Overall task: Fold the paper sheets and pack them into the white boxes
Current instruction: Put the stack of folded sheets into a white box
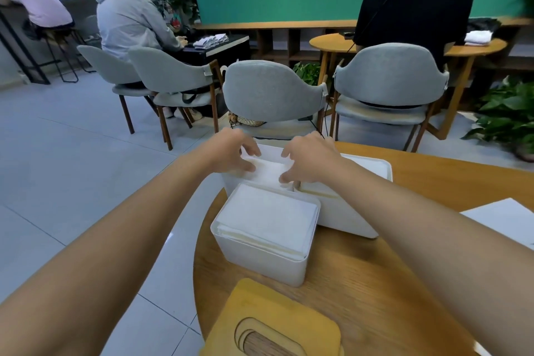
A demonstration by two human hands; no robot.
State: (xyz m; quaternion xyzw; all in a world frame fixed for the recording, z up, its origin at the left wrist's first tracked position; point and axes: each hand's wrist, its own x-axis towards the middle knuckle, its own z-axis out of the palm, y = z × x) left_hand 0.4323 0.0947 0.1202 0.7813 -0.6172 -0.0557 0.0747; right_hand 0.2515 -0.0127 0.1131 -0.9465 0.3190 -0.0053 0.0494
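Three white boxes stand on a round wooden table point(375, 283). The near box point(260, 257) is filled with folded white paper point(265, 214). A far left box point(231, 185) lies under my hands, and a far right box point(346, 217) stands beside it. My left hand point(231, 149) and my right hand point(310, 157) both reach over the far left box, fingers curled down onto a folded white sheet point(270, 172) that sits in its opening. Whether the fingers pinch the sheet or only press on it cannot be told.
A stack of wooden lids with oval slots point(271, 329) lies at the table's near edge. Loose white sheets point(505, 220) rest at the right. Grey chairs point(271, 92) stand just beyond the table. Other people sit at tables further back.
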